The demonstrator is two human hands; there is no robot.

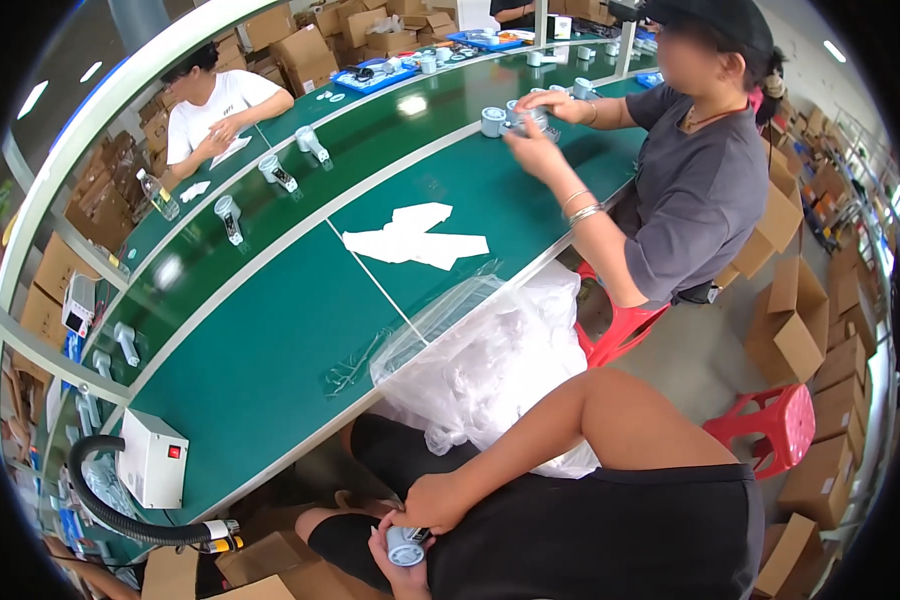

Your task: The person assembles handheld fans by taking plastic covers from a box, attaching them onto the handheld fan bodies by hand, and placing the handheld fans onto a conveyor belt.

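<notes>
Small grey cylinder sits round end up in the left hand, grip wrapped around it, right hand pinching just above it.

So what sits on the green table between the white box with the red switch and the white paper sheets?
Head view: only a clear plastic bag bulging over the table edge; otherwise bare green.
</notes>
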